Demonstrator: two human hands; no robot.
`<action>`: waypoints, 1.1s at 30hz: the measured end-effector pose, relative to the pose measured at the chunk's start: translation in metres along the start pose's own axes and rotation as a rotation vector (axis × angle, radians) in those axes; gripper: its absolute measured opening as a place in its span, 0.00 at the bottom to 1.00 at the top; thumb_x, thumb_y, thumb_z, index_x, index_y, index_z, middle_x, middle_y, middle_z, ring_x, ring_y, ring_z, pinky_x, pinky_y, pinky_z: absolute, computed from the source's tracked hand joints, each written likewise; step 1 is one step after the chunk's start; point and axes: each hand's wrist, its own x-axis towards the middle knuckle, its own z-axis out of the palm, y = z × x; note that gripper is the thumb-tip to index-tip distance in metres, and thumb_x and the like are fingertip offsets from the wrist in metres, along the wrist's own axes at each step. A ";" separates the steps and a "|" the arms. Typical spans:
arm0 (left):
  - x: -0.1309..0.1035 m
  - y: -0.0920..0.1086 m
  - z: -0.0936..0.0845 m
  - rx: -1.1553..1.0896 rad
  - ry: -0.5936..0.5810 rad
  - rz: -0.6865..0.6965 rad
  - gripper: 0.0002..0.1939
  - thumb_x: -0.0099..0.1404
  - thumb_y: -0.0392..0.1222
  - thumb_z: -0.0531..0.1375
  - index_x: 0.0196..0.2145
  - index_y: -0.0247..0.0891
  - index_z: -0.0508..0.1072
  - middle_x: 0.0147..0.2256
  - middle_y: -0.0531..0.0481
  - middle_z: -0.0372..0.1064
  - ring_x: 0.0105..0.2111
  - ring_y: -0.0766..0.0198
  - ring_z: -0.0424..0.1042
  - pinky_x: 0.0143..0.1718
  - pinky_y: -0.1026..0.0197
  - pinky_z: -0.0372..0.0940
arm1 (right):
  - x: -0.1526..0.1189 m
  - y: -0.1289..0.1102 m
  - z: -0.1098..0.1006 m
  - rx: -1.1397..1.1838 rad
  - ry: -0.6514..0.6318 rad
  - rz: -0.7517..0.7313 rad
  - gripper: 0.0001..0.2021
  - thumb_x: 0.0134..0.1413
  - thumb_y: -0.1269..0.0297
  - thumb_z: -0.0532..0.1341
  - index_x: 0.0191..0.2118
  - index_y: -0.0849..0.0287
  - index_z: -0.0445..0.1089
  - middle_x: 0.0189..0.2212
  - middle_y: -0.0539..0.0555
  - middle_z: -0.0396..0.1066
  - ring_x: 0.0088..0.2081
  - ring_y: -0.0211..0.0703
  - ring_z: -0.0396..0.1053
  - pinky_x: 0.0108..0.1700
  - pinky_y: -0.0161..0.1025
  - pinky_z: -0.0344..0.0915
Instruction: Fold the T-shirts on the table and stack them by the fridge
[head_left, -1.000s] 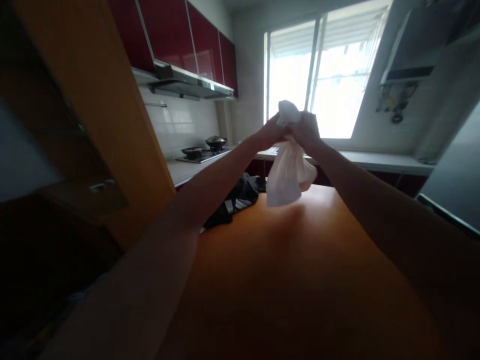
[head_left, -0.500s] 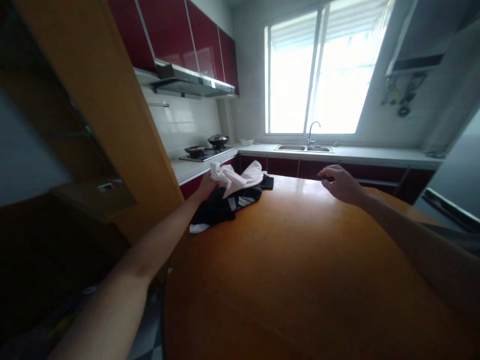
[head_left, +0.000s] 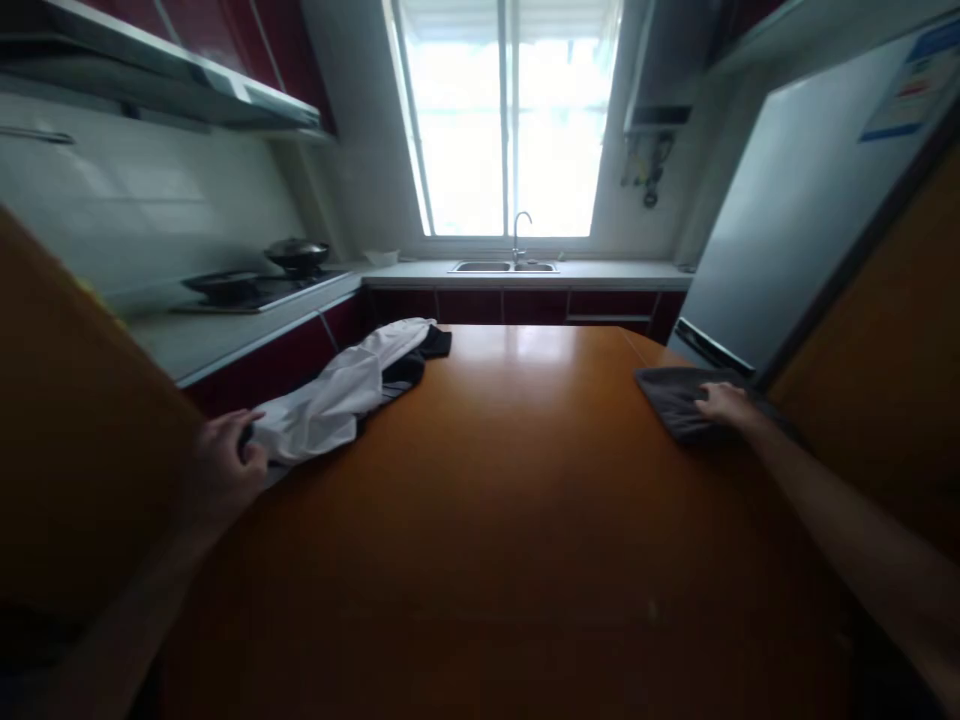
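On the left of the wooden table (head_left: 525, 480) lies a white cloth garment (head_left: 337, 395), spread loosely over black clothing (head_left: 405, 370). My left hand (head_left: 225, 462) is at the near end of the white garment, thumb and fingers curved and apart, with no cloth visibly gripped. A dark grey piece of folded fabric (head_left: 671, 395) lies at the table's right edge. My right hand (head_left: 726, 403) is on top of it, its fingers bent onto the fabric; the fingertips are small and blurred.
A grey refrigerator (head_left: 810, 210) stands beyond the right edge. Behind the table run a counter with a double sink (head_left: 484, 267) and tap (head_left: 517, 235). At the left, a lidded wok (head_left: 296, 255) and a pan (head_left: 221, 287) sit on the stove. A wooden panel (head_left: 82, 400) borders the left side.
My view has turned right. The white garment, bunched in my left hand before, now lies stretched over the black clothing, released. My right hand has gone from the air down onto the grey fabric.
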 end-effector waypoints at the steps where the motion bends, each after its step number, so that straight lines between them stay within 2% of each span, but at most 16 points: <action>1: 0.003 0.012 0.002 -0.033 -0.022 0.021 0.21 0.59 0.44 0.54 0.51 0.48 0.68 0.56 0.51 0.66 0.57 0.44 0.66 0.64 0.40 0.60 | -0.007 0.007 -0.001 -0.027 -0.031 0.034 0.13 0.48 0.65 0.67 0.40 0.65 0.80 0.42 0.71 0.76 0.43 0.57 0.75 0.44 0.45 0.64; 3: 0.006 0.039 0.008 -0.108 -0.083 0.066 0.18 0.59 0.47 0.54 0.48 0.48 0.70 0.54 0.47 0.68 0.57 0.41 0.67 0.63 0.37 0.60 | -0.020 0.014 -0.004 -0.064 -0.099 0.086 0.15 0.52 0.61 0.66 0.44 0.64 0.79 0.46 0.70 0.75 0.46 0.58 0.73 0.45 0.45 0.64; 6: 0.005 0.081 0.022 -0.215 -0.157 0.132 0.14 0.61 0.49 0.54 0.43 0.49 0.72 0.51 0.47 0.72 0.55 0.42 0.69 0.62 0.38 0.61 | -0.036 0.006 -0.007 -0.093 -0.175 0.086 0.15 0.63 0.61 0.58 0.48 0.63 0.77 0.52 0.69 0.73 0.50 0.58 0.71 0.47 0.44 0.63; 8: 0.002 0.107 0.037 -0.288 -0.225 0.175 0.12 0.62 0.49 0.54 0.42 0.50 0.72 0.49 0.49 0.73 0.53 0.44 0.72 0.60 0.41 0.64 | -0.047 -0.007 -0.009 -0.091 -0.194 0.062 0.16 0.67 0.64 0.53 0.47 0.64 0.76 0.50 0.69 0.73 0.50 0.56 0.71 0.46 0.43 0.62; 11: -0.003 0.142 0.059 -0.405 -0.377 0.283 0.12 0.63 0.49 0.54 0.41 0.46 0.73 0.47 0.50 0.75 0.50 0.49 0.75 0.56 0.47 0.68 | -0.075 -0.038 -0.008 -0.061 -0.199 0.009 0.16 0.69 0.66 0.50 0.43 0.63 0.75 0.44 0.66 0.76 0.46 0.52 0.73 0.43 0.40 0.61; 14: -0.011 0.179 0.077 -0.502 -0.545 0.420 0.13 0.68 0.48 0.53 0.42 0.43 0.75 0.45 0.47 0.76 0.46 0.54 0.76 0.51 0.54 0.70 | -0.127 -0.078 -0.011 -0.007 -0.215 -0.101 0.13 0.69 0.65 0.52 0.42 0.58 0.74 0.43 0.59 0.76 0.44 0.47 0.73 0.41 0.37 0.60; 16: -0.016 0.205 0.087 -0.561 -0.626 0.496 0.15 0.71 0.48 0.52 0.44 0.42 0.76 0.46 0.46 0.76 0.46 0.56 0.76 0.52 0.55 0.69 | -0.164 -0.105 -0.020 0.110 -0.237 -0.281 0.11 0.68 0.66 0.53 0.40 0.58 0.73 0.41 0.57 0.76 0.42 0.45 0.73 0.40 0.37 0.60; 17: -0.019 0.217 0.092 -0.586 -0.659 0.523 0.15 0.72 0.48 0.52 0.46 0.42 0.76 0.48 0.46 0.75 0.47 0.56 0.75 0.53 0.55 0.68 | -0.180 -0.116 -0.027 0.176 -0.288 -0.371 0.10 0.68 0.65 0.54 0.38 0.57 0.72 0.40 0.56 0.75 0.41 0.45 0.73 0.39 0.37 0.60; 19: -0.023 0.240 0.106 -0.629 -0.701 0.549 0.17 0.71 0.48 0.55 0.53 0.42 0.75 0.51 0.45 0.73 0.51 0.54 0.74 0.56 0.53 0.67 | -0.196 -0.133 -0.043 0.291 -0.368 -0.494 0.13 0.69 0.59 0.55 0.34 0.55 0.73 0.37 0.53 0.75 0.38 0.44 0.72 0.39 0.37 0.62; 21: -0.026 0.261 0.124 -0.661 -0.735 0.551 0.23 0.68 0.48 0.59 0.58 0.41 0.72 0.54 0.42 0.71 0.52 0.53 0.72 0.57 0.52 0.66 | -0.189 -0.140 -0.052 0.334 -0.286 -0.539 0.12 0.69 0.57 0.56 0.37 0.55 0.74 0.40 0.54 0.75 0.41 0.45 0.72 0.44 0.39 0.63; 23: -0.029 0.277 0.145 -0.677 -0.783 0.564 0.25 0.67 0.48 0.61 0.59 0.38 0.72 0.50 0.41 0.71 0.47 0.54 0.73 0.54 0.53 0.68 | -0.166 -0.139 -0.051 0.292 -0.165 -0.537 0.09 0.67 0.61 0.59 0.47 0.55 0.74 0.49 0.57 0.74 0.51 0.49 0.70 0.52 0.43 0.62; 24: -0.029 0.284 0.156 -0.689 -0.797 0.569 0.25 0.66 0.47 0.62 0.58 0.38 0.73 0.47 0.42 0.71 0.45 0.55 0.72 0.52 0.54 0.68 | -0.152 -0.137 -0.047 0.246 -0.144 -0.527 0.12 0.65 0.63 0.61 0.52 0.56 0.73 0.53 0.59 0.72 0.55 0.51 0.68 0.55 0.45 0.61; 25: -0.030 0.290 0.165 -0.706 -0.804 0.561 0.24 0.66 0.47 0.63 0.57 0.38 0.74 0.44 0.43 0.71 0.42 0.57 0.72 0.50 0.55 0.69 | -0.139 -0.134 -0.042 0.197 -0.163 -0.520 0.15 0.64 0.64 0.62 0.55 0.57 0.72 0.56 0.60 0.71 0.57 0.53 0.66 0.56 0.46 0.61; 27: -0.030 0.300 0.181 -0.748 -0.801 0.507 0.21 0.66 0.45 0.62 0.56 0.38 0.75 0.41 0.46 0.69 0.37 0.62 0.71 0.46 0.57 0.70 | -0.120 -0.128 -0.031 0.118 -0.250 -0.515 0.17 0.63 0.64 0.62 0.56 0.58 0.73 0.55 0.61 0.72 0.56 0.54 0.67 0.56 0.47 0.61; 30: -0.031 0.311 0.189 -0.758 -0.768 0.456 0.17 0.64 0.43 0.64 0.51 0.39 0.77 0.40 0.48 0.66 0.34 0.64 0.70 0.43 0.58 0.70 | -0.117 -0.122 -0.024 0.089 -0.289 -0.539 0.14 0.63 0.63 0.62 0.53 0.57 0.75 0.47 0.59 0.75 0.51 0.52 0.70 0.54 0.46 0.63; 33: -0.032 0.316 0.180 -0.758 -0.653 0.573 0.12 0.62 0.41 0.67 0.44 0.39 0.77 0.44 0.46 0.66 0.44 0.59 0.70 0.50 0.55 0.69 | -0.134 -0.117 -0.030 0.089 -0.168 -0.587 0.14 0.61 0.67 0.62 0.52 0.56 0.75 0.49 0.59 0.74 0.50 0.51 0.70 0.54 0.46 0.63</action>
